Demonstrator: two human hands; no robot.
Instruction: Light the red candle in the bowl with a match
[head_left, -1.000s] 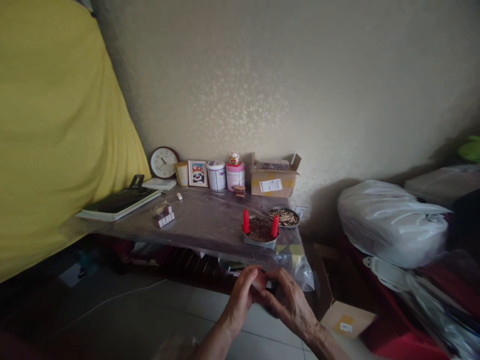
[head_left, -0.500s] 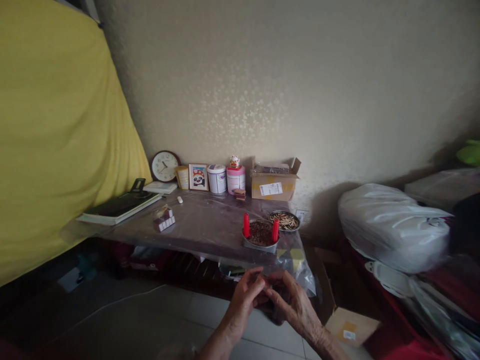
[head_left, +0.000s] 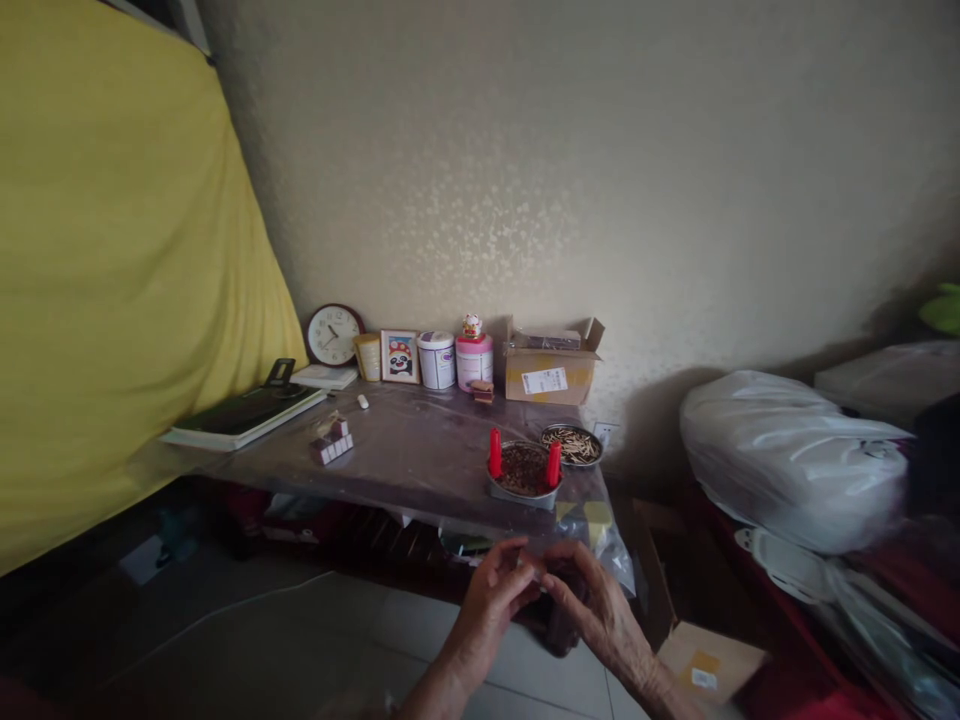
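Note:
My left hand (head_left: 491, 600) and my right hand (head_left: 589, 600) meet in front of the table's near edge, both closed. Thumbs and fingers pinch together around something small that is mostly hidden; I cannot make out what it is. Just beyond them, on the table, sits a metal tin (head_left: 525, 495) of dark, grainy material, with a red candle (head_left: 495, 453) and another red candle (head_left: 553, 465) upright in it. A round dish of matchsticks (head_left: 571, 445) stands right behind the tin. Farther left lies a group of small boxes (head_left: 332, 445).
Along the wall stand a clock (head_left: 334, 335), a framed panda picture (head_left: 400, 357), a white canister (head_left: 437, 362), a pink canister (head_left: 474, 365) and a cardboard box (head_left: 551, 378). A white plastic bag (head_left: 787, 460) bulges at right. An open carton (head_left: 709, 660) lies on the floor.
The view has shifted slightly, so the table's things appear a little lower and to the right. Both hands stay together, with the right fingers slightly moved.

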